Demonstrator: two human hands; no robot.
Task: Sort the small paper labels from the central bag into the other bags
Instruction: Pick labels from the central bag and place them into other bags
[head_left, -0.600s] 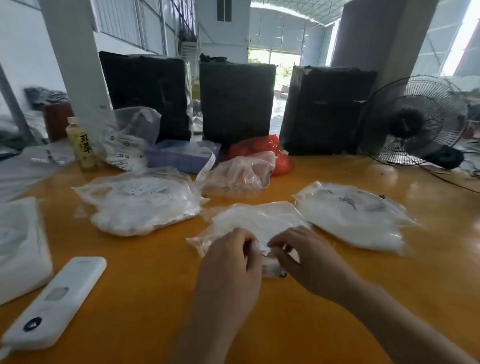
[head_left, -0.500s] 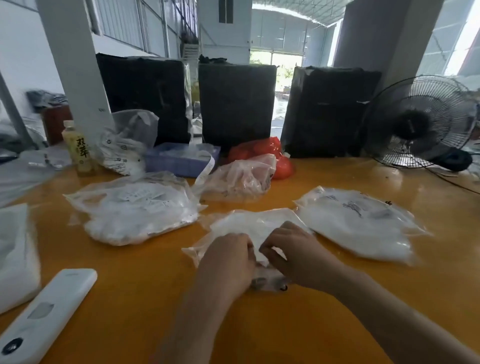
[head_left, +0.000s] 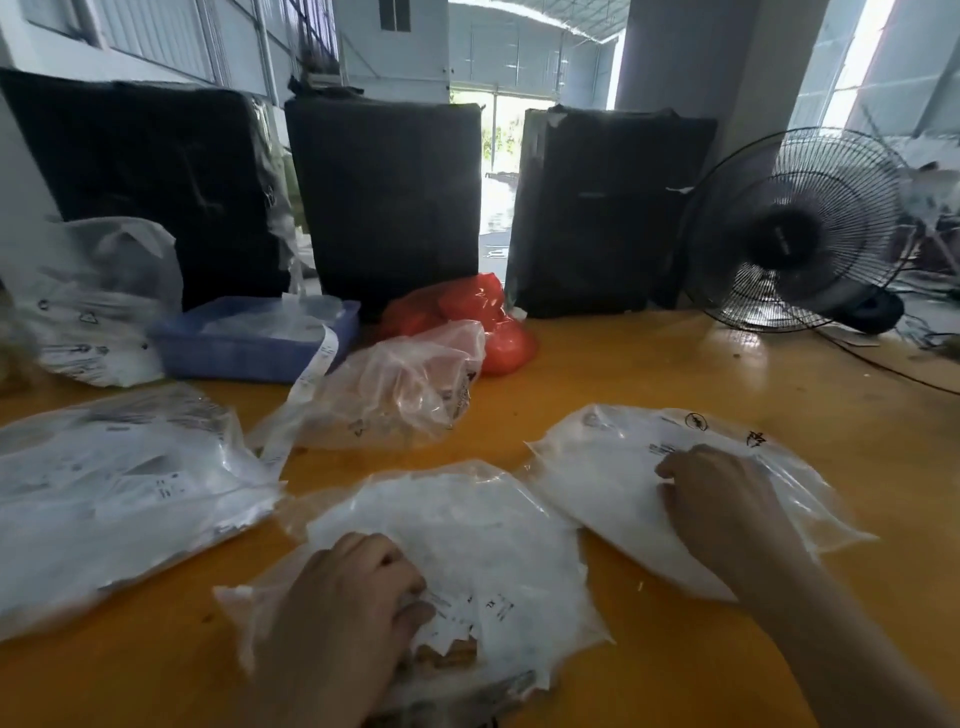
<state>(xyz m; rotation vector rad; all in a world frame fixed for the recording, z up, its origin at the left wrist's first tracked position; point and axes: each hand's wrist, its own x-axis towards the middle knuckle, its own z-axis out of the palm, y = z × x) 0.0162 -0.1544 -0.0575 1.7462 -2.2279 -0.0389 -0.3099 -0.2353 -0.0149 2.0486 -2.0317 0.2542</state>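
Resting labels (head_left: 478, 613) beside left fingers (head_left: 410, 618)

Fan (head_left: 789, 231), blue tray (head_left: 249, 345), red bag (head_left: 467, 317) behind.

We note the central bag (head_left: 467, 525), a clear, crumpled plastic pouch, lying flat on the orange bench (head_left: 727, 384) nearest the viewer. It is filled with small white paper labels (head_left: 483, 613), some showing dark printed marks near its near edge. To its right lies the right bag (head_left: 613, 483), also clear plastic with white contents and black printed symbols on its upper face; its near-left corner meets the central bag. To the left, apart from the central bag, we find the left bag (head_left: 114, 493), larger and flat, white contents visible. Beyond the central bag sits a pinkish translucent bag (head_left: 400, 389), loosely bunched.
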